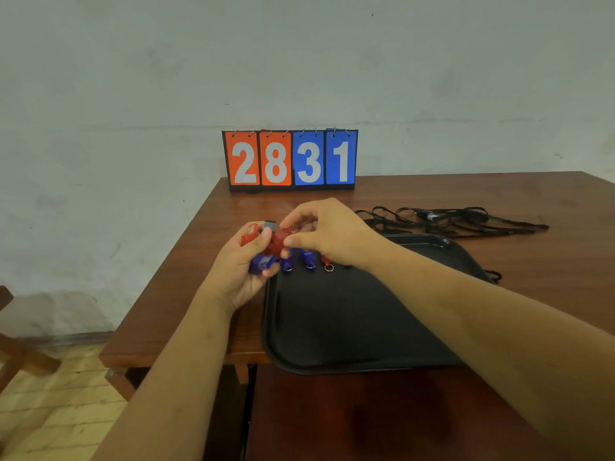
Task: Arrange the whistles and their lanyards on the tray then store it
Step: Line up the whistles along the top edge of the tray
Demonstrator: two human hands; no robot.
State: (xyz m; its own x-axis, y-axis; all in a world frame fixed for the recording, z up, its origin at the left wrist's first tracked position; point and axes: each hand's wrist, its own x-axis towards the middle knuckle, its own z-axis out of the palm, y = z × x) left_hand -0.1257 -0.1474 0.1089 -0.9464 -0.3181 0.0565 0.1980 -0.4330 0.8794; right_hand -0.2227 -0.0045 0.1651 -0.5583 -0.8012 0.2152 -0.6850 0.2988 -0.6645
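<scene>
I am pinching a red plastic whistle (278,242) with my right hand (332,234): the thumb is pressing it from the near side and the curled fingers are closing on it from the far side. My left hand (243,271) is meeting it just beside, palm turned up. Its fingers are curling around a blue plastic whistle (261,264), and a second red whistle (249,236) is sticking out between the thumb and the first finger. A small grey piece (270,225) is showing above my left thumb, and I cannot tell what it is. I also cannot tell whether my left hand is helping to hold the whistle that my right hand is pinching, since the two hands are touching there.

Both hands are hovering over the far left corner of a black plastic tray (332,321) with rounded corners. Below my right hand, two blue whistles (309,259) are lying side by side in the tray near its far edge. Next to them on the right, a red whistle with a metal ring (327,262) is partly hiding under my palm.

The tray is resting on a dark brown wooden table (199,261), and its near edge is reaching over a gap in the tabletop. Beyond the tray, to the right, a loose bundle of black lanyards (449,221) is lying on the wood, apart from the whistles. At the back edge of the table a flip scoreboard (290,159) is standing against the pale wall (133,78), showing 28 in orange and 31 in blue. On the left, a tiled floor (50,410) is showing beside the table.
</scene>
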